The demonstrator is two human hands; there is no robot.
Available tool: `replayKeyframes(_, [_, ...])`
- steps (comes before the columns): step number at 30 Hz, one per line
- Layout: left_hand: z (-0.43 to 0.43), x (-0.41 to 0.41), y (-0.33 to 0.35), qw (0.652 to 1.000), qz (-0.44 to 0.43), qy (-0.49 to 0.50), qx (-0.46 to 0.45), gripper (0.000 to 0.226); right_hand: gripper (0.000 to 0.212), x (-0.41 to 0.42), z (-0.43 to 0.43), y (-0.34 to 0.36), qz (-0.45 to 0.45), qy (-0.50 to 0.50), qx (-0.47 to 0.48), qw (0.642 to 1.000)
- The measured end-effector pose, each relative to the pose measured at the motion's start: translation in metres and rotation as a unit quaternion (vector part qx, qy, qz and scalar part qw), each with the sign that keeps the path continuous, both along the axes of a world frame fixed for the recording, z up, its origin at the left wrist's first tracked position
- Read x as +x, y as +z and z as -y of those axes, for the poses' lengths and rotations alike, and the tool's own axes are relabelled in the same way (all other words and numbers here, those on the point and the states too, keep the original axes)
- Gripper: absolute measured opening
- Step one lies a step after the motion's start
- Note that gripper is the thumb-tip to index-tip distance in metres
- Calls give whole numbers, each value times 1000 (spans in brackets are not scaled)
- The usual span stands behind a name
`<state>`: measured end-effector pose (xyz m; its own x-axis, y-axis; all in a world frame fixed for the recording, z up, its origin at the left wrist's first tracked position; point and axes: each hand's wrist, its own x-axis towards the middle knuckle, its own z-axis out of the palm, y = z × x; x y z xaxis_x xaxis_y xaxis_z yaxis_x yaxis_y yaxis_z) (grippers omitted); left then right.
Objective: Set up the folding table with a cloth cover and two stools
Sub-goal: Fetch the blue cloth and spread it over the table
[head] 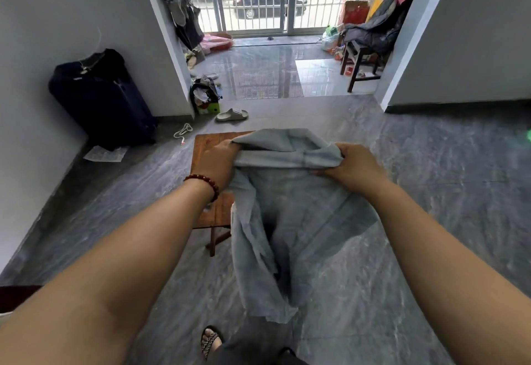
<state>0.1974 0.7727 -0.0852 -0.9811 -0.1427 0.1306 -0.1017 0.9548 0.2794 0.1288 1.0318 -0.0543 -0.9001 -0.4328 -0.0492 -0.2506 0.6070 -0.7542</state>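
Here, both hands grip the top edge of a grey-blue cloth (290, 221): the left hand (218, 163) and right hand (355, 167) each bunch it in curled fingers, a little apart, above the low wooden bench (209, 143), the rest hanging toward the floor (445, 177). To cover well, I judge the hands should slide outward to the corners, shake the cloth flat, then lower it centred.
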Motion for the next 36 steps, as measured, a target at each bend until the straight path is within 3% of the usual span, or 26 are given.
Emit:
replayKeyframes(4, [10, 0, 11, 998, 26, 1, -58, 51, 35, -3, -4, 5, -56, 19, 114, 992])
replayKeyframes(8, [11, 1, 22, 999, 17, 21, -40, 49, 13, -10, -5, 12, -62, 1, 155, 986])
replayKeyframes(10, [9, 6, 25, 1000, 11, 20, -22, 47, 7, -9, -5, 9, -79, -27, 143, 986])
replayKeyframes(15, [4, 25, 25, 999, 22, 34, 9, 38, 28, 1, 0, -8, -59, -64, 88, 992])
replayKeyframes(19, [-3, 30, 20, 994, 13, 37, 105, 42, 31, 7, 8, -20, -60, -128, 40, 989])
replayKeyframes(25, [-21, 24, 5, 969, 55, 85, 224, 36, 53, 27, 31, -36, -50, -157, 77, 983])
replayKeyframes(29, [-30, 23, -2, 947, 33, 134, 290, 37, 55, 43, 44, -52, -124, -164, 1, 979])
replayKeyframes(32, [-31, 26, -2, 931, 12, 168, 325, 35, 39, 55, 48, -63, -167, -174, -77, 967])
replayKeyframes(34, [-30, 30, -2, 927, 7, 169, 334, 35, 28, 58, 52, -63, -29, -172, -123, 977])
replayKeyframes(35, [-30, 33, -3, 929, 10, 161, 332, 34, 32, 59, 58, -62, 109, -162, -165, 967])
replayKeyframes(36, [-29, 35, -6, 933, 20, 143, 328, 34, 40, 59, 64, -61, 248, -153, -207, 934])
